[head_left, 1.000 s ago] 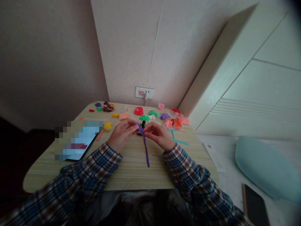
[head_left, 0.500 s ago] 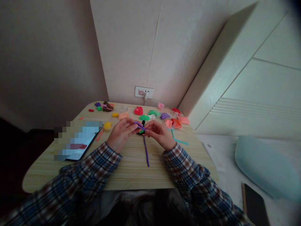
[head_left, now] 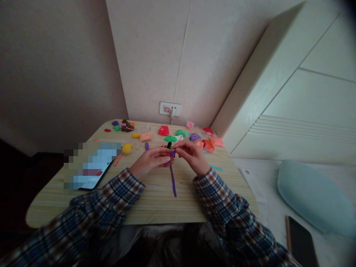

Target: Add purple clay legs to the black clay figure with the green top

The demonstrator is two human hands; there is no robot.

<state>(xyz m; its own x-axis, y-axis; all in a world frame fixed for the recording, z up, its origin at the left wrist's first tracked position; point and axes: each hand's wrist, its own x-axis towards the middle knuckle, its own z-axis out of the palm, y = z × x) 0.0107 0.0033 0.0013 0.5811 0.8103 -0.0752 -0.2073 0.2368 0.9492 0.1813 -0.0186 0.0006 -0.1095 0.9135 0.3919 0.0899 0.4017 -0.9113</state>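
Observation:
Between my two hands is a thin strip of purple clay (head_left: 172,153). My left hand (head_left: 151,159) has its fingers closed on the strip's lower end. My right hand (head_left: 190,154) pinches the upper end between thumb and fingers. Just behind them stands a small clay figure with a green top (head_left: 170,138) and a black stem (head_left: 169,145); its base is mostly hidden by my fingers. A longer purple clay roll (head_left: 173,181) lies on the table below my hands. Beyond my left hand sits a short purple piece (head_left: 147,146).
Bagged clay in red (head_left: 164,130), orange (head_left: 208,145) and other colours lies along the back of the wooden table (head_left: 155,207). A tablet (head_left: 94,167) is at the left, near a yellow clay lump (head_left: 127,149). Teal strips (head_left: 216,168) lie at the right.
My left hand has lowered slightly, and the purple strip now slants up toward my right hand. A short purple piece, hidden before, shows beyond my left hand.

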